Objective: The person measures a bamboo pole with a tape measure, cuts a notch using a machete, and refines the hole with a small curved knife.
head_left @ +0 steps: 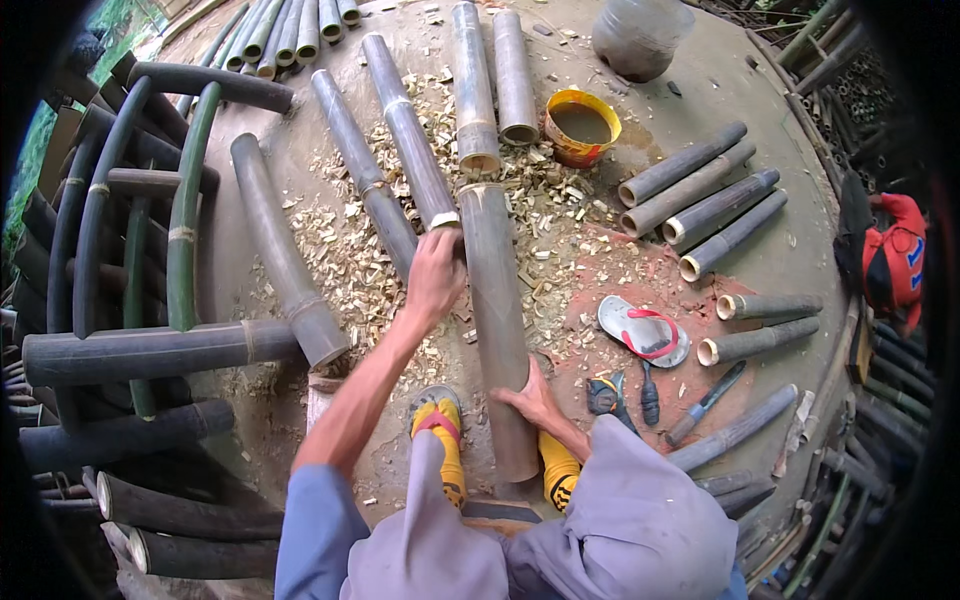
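Observation:
A thick grey bamboo pole [492, 290] stretches away from me between my feet. Near its close end, my right hand [532, 398] grips its right side, thumb lying across the top. My left hand [437, 268] is closed at the near end of a thinner bamboo pole [405, 130], just left of the thick one; its fingertips are hidden. That thinner pole's end shows a pale cut edge. Another bamboo pole [368, 180] lies to its left. Beyond the thick pole, a further bamboo pole [474, 85] almost meets its far end.
Pale wood chips [330, 240] cover the ground. A yellow bucket [581, 125] holds murky liquid. Right of me lie a sandal [643, 330], a screwdriver-like tool [649, 395], a blade [708, 402] and several short bamboo pieces [690, 165]. A bamboo frame [140, 180] stands left.

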Tool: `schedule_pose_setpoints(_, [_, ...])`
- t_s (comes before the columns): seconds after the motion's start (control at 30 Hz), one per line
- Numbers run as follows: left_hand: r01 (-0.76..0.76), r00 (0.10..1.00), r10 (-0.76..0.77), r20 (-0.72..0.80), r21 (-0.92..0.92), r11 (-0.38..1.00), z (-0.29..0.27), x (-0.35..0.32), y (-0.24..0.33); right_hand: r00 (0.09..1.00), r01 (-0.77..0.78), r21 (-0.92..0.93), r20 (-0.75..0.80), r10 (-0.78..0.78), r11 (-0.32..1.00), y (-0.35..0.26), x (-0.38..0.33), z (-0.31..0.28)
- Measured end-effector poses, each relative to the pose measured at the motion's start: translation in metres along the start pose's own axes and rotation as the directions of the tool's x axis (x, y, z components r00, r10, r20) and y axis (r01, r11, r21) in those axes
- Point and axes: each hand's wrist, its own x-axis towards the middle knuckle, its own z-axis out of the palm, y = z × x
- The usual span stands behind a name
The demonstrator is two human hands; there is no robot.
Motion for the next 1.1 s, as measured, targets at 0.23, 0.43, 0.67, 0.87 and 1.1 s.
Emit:
schedule_pose_setpoints(0.23, [-0.098,0.995,0.077,0.064,0.742,0.663,-0.001,0.067,0.0,1.0,-0.017,-0.104,0.01,0.018,0.994,-0.011,0.002,-0.003])
schedule_pose_setpoints(0.43, [-0.216,0.968,0.23,0.098,0.794,0.568,-0.018,0.065,-0.036,0.995,-0.029,-0.243,0.09,0.052,0.969,-0.002,0.003,-0.016])
schedule_pose_setpoints(0.67, [-0.048,0.918,-0.289,0.272,0.798,0.601,-0.049,0.048,-0.058,0.998,0.035,-0.125,0.058,-0.028,0.992,-0.009,-0.008,-0.016])
schedule_pose_setpoints(0.87, [-0.081,0.981,0.024,0.19,0.299,0.951,0.007,0.062,-0.091,1.0,0.012,-0.163,0.027,-0.008,0.986,-0.014,-0.008,-0.003])
schedule_pose_setpoints(1.1, [-0.058,0.978,0.079,-0.193,0.114,0.992,0.005,0.0,-0.048,0.974,-0.167,-0.725,-0.228,-0.005,0.669,0.007,-0.055,-0.074])
